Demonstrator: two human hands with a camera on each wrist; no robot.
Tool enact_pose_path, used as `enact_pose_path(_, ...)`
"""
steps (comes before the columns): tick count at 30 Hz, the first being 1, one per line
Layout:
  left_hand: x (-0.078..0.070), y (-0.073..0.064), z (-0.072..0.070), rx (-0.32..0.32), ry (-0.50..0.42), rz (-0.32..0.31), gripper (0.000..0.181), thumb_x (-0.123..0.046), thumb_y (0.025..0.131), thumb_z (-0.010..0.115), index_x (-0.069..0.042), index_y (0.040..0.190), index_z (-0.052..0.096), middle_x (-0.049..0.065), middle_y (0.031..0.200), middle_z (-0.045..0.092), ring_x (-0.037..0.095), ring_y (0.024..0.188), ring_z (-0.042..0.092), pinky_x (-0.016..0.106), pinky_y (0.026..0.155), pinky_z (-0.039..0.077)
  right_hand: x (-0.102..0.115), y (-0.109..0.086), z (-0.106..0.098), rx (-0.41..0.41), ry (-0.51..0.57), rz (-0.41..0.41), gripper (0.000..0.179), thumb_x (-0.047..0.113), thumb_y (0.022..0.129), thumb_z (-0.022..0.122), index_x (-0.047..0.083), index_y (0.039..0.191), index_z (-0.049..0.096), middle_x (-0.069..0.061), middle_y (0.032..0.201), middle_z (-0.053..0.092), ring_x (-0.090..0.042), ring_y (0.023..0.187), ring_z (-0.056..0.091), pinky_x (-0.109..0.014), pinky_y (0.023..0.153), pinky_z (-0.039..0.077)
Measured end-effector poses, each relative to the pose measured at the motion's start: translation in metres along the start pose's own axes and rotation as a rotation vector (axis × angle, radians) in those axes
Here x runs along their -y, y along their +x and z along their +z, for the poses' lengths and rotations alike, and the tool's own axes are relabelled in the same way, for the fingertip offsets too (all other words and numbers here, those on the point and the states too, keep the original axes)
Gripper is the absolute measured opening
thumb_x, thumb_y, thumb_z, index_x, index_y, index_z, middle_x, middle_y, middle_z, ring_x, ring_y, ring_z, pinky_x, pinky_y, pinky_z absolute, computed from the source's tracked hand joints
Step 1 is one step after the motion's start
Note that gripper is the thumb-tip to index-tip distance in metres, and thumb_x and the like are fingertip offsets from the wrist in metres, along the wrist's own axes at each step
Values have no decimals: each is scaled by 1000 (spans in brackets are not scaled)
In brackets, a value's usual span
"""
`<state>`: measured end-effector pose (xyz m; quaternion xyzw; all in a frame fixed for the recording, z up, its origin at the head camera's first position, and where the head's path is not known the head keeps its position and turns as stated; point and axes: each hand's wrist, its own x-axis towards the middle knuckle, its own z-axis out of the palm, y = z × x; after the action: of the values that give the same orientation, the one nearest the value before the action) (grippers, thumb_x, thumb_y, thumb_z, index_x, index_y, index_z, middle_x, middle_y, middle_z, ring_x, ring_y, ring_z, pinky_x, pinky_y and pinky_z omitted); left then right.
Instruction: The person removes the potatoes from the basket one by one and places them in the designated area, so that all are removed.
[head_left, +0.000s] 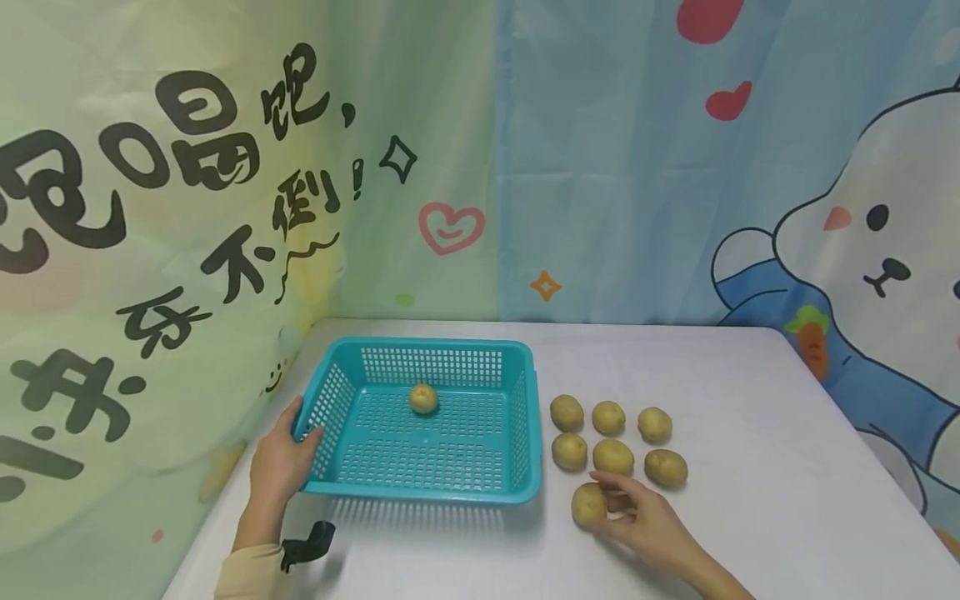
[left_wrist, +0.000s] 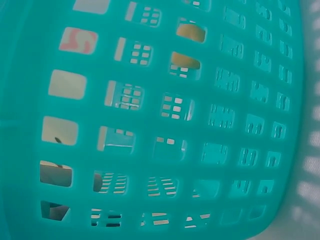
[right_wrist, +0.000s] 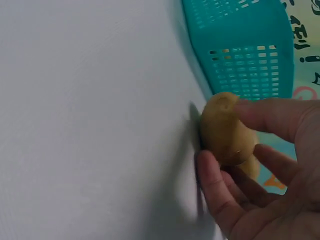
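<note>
A turquoise plastic basket [head_left: 420,493] with lattice walls stands at the left, and one potato [head_left: 423,398] lies inside it. My left hand [head_left: 281,458] grips its left rim, thumb over the edge; the left wrist view is filled by the basket's perforated wall [left_wrist: 150,117]. Right of the basket, my right hand [head_left: 645,518] holds a potato [head_left: 588,505] between thumb and fingers, low over the table. In the right wrist view the thumb lies on one side of this potato [right_wrist: 225,130] and fingertips on the other.
Several more potatoes [head_left: 613,457] lie in two rough rows on the white table [head_left: 750,467], just beyond my right hand. Printed curtains [head_left: 420,167] hang behind and at the left of the table. A dark strap piece [head_left: 309,546] sticks out at my left wrist.
</note>
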<state>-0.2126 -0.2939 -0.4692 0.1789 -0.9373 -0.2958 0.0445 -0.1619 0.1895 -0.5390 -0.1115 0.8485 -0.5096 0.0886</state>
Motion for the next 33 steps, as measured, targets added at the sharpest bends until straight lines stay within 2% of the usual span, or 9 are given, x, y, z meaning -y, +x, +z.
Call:
enact_pose_path(4,1,0,0,-7,0,-5,66,-26,98,54,-6,154,27,33,143,42,39,97,56,37,66,41,9,-4,-8,-9,-21,22,57,20,84,76,6,134,54,-20,129,59,-27,101,61,-26,78,53)
enact_pose_path(9,0,0,-1,-7,-4,-10,66,-27,98,54,-7,154,26,32,144,41,38,96,55,37,66,40,18,-6,-17,-34,-3,1,46,18,88,72,3,129,57,-17,127,60,-25,100,61,-26,78,52)
enact_pose_path(16,-2,-2,-2,11,-15,-13,66,-27,98,54,-8,155,25,32,145,40,39,98,55,39,68,41,25,0,-14,-87,-4,-51,32,14,91,69,2,120,63,-12,118,66,-15,95,64,-25,77,52)
enact_pose_path(20,-2,-2,-3,11,-18,-16,66,-27,98,54,-8,154,26,32,145,40,39,98,55,41,69,42,36,11,-8,-120,20,-76,25,16,93,66,4,116,65,-11,115,68,-13,93,65,-25,75,52)
enact_pose_path(26,0,-1,-1,9,-23,-6,66,-27,98,54,-8,154,26,31,146,40,40,102,55,44,73,43,56,35,2,-202,73,-127,15,11,94,64,9,109,69,-5,106,70,-18,93,67,-29,74,55)
enact_pose_path(28,0,-1,-1,7,-22,-1,66,-27,98,54,-8,154,26,31,145,40,38,97,56,40,68,42,63,43,5,-200,75,-137,15,10,94,63,10,108,69,-3,105,70,-17,95,66,-29,76,54)
enact_pose_path(31,0,-2,-1,4,-23,1,65,-27,98,54,-8,154,27,31,145,40,38,97,55,38,67,41,77,54,10,-190,69,-122,15,13,95,63,12,109,69,0,106,70,-14,100,64,-28,81,52)
enact_pose_path(33,0,-2,-2,8,-27,-2,66,-27,98,54,-8,154,26,31,146,39,38,99,55,39,68,41,86,63,14,-165,94,-119,16,12,95,63,11,109,69,-3,108,70,-18,100,65,-31,81,53)
